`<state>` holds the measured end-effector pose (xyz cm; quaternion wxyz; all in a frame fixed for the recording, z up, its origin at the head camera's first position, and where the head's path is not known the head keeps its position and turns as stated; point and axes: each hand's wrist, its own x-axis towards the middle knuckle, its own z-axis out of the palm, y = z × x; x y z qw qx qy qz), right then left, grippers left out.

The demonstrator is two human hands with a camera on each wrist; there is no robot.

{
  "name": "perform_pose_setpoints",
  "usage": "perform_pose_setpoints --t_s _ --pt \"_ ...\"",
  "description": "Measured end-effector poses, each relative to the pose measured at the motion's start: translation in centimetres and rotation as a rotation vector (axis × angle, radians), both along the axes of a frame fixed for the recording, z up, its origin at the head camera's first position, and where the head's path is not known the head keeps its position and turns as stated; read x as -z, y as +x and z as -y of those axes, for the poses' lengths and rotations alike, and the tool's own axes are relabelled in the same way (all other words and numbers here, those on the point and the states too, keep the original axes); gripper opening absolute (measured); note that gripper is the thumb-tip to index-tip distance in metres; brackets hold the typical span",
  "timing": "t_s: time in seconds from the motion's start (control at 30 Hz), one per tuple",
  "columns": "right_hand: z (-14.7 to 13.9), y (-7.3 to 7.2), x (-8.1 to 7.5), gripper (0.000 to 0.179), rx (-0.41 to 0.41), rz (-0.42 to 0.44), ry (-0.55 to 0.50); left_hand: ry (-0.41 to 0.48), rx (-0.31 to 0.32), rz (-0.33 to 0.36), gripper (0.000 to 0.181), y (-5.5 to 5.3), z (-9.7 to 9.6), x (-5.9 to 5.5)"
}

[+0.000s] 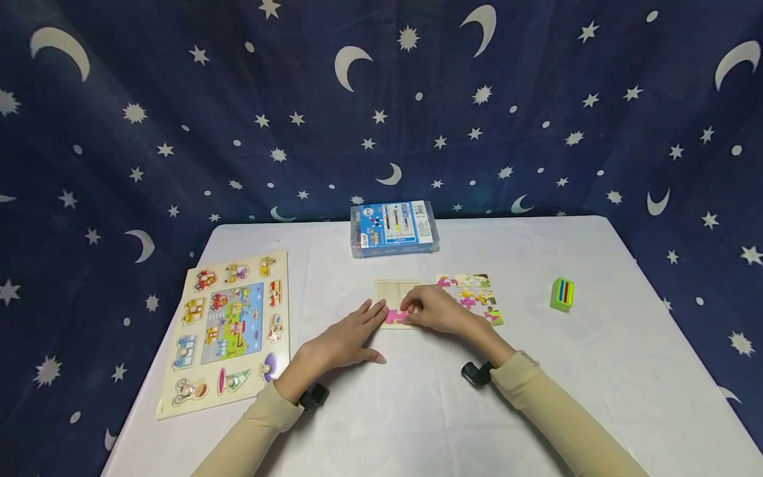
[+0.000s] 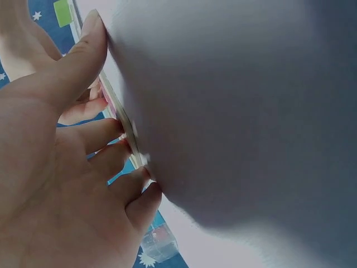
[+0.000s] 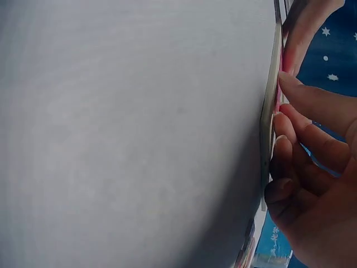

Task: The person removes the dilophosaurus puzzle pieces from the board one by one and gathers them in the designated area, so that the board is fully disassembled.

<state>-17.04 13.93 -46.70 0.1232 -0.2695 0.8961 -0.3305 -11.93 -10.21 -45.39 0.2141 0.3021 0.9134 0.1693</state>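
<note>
A small wooden puzzle tray (image 1: 390,289) lies mid-table, with pink jigsaw pieces (image 1: 393,317) along its near side. My left hand (image 1: 348,339) rests at the tray's left edge, fingers extended and thumb spread; the index fingertip touches the pink pieces. From the other side my right hand (image 1: 438,310) reaches over the tray, its thumb and index finger pinching a pink puzzle piece (image 3: 278,99) low against it. The fingers hide most of that piece. Just right of the tray, loose jigsaw pieces (image 1: 467,301) lie grouped in a square, partly behind the right hand.
A large wooden peg puzzle board (image 1: 232,324) with vehicle pieces lies at the left. At the back stands a clear plastic box (image 1: 393,228) with a blue label. A small green block (image 1: 561,294) with coloured stripes is on the right of the white-covered table (image 1: 417,411).
</note>
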Motion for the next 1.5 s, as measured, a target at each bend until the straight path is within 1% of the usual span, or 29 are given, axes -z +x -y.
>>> perform_pose_setpoints --t_s 0.2,0.43,0.57,0.67,0.8,0.97,1.17,1.3,1.4,1.5 --pt "0.1 -0.2 0.0 0.014 0.025 0.037 -0.004 0.008 0.009 -0.01 0.095 0.0 -0.1 0.1" --pt "-0.4 -0.3 -0.2 0.007 0.008 0.071 -0.089 0.004 0.019 -0.014 0.094 -0.1 -0.3 0.0" --pt "-1.1 -0.2 -0.4 0.003 0.024 0.108 -0.115 0.006 0.025 -0.022 0.094 -0.1 -0.4 -0.1" --pt "-1.9 -0.1 -0.6 0.006 0.035 0.125 -0.116 0.014 0.034 -0.025 0.094 -0.1 -0.4 -0.1" --pt "-3.2 0.1 -0.8 0.004 0.06 0.132 -0.107 0.027 0.042 -0.03 0.094 -0.1 -0.4 -0.1" --pt "-5.2 0.4 -1.2 0.004 0.083 0.101 -0.091 0.029 0.038 -0.031 0.095 0.0 -0.4 -0.1" --pt "-7.7 0.6 -1.4 0.002 0.111 0.087 -0.094 0.029 0.031 -0.025 0.095 0.0 -0.2 -0.2" --pt "-9.0 0.8 -1.3 0.004 0.139 0.101 -0.077 0.036 0.032 -0.03 0.095 0.1 -0.1 -0.1" --pt "-10.0 1.0 -1.5 0.004 0.161 0.138 -0.059 0.041 0.033 -0.033 0.095 0.1 0.0 0.0" --pt "-11.0 1.0 -1.5 0.005 0.166 0.156 -0.043 0.042 0.035 -0.037 0.095 0.1 0.1 0.1"
